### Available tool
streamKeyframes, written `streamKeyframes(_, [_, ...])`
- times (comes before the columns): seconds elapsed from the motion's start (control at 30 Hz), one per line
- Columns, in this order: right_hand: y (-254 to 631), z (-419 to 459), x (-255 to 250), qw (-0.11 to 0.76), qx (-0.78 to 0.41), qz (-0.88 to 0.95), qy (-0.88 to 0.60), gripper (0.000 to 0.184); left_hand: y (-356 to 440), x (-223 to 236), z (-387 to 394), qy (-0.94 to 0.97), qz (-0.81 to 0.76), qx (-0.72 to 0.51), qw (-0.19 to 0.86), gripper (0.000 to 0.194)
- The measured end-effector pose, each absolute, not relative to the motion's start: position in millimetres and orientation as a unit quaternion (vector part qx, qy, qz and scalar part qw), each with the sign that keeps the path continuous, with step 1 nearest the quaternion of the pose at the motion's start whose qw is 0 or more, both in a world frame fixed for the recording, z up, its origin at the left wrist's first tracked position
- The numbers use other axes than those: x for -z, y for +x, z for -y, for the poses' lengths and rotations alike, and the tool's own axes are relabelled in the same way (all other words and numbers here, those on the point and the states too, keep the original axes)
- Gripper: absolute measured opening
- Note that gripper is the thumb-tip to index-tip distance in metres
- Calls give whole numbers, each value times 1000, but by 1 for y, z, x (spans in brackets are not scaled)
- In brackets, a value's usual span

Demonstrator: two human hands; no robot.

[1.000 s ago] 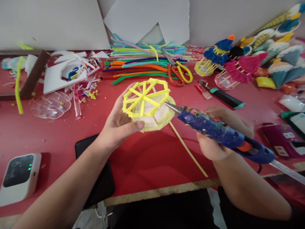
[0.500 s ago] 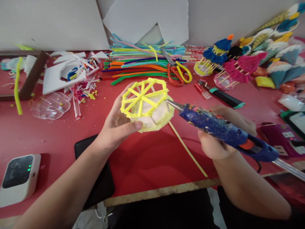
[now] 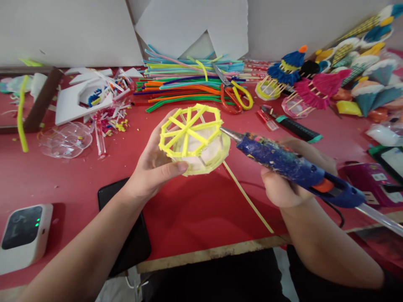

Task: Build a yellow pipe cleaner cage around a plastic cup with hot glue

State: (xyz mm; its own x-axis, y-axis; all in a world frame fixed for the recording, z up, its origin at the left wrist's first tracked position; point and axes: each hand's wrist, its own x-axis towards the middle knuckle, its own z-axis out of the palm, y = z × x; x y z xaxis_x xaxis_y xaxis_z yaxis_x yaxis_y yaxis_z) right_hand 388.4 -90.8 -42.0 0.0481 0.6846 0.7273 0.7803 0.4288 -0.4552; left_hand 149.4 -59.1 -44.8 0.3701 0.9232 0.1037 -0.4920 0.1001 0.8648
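My left hand (image 3: 157, 161) is closed on the left side of a yellow wheel-shaped craft frame (image 3: 187, 129), its thumb along the lower rim. The frame has a spoked top over a pale round base (image 3: 209, 161), joined by short posts. In my right hand (image 3: 289, 184) is a blue hot glue gun (image 3: 277, 161), smeared with dried glue, a clear glue stick (image 3: 382, 220) projecting from its rear. The metal nozzle is at the right edge of the spoked top; whether it touches I cannot tell. Below the frame, a thin pale yellow strip (image 3: 248, 197) lies slanting on the red table.
Colourful pipe cleaners (image 3: 189, 84) lie at the back with scissors (image 3: 236, 94) on them. A utility knife (image 3: 299, 128) and small stick-built models (image 3: 315, 94) sit at right. A black phone (image 3: 132, 235) and white device (image 3: 27, 235) are at left, scraps (image 3: 110, 119) behind.
The glue gun's nozzle has shifted slightly up and right along the edge of the spoked top. My left hand and the frame have moved slightly left.
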Motion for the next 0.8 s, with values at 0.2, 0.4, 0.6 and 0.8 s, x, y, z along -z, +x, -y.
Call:
streamKeyframes(0.2, [412, 81, 35, 471, 137, 662, -567, 15, 149, 42, 58, 429, -263, -502, 703, 80])
streamKeyframes(0.4, [472, 66, 36, 167, 27, 730, -662, 42, 146, 47, 49, 398, -300, -515, 697, 61])
streamKeyframes(0.6, [504, 65, 40, 81, -13, 750, -656, 47, 146, 49, 46, 411, -307, -517, 685, 33])
streamKeyframes(0.8, [435, 68, 25, 253, -33, 713, -653, 23, 147, 51, 42, 398, -306, -554, 664, 25])
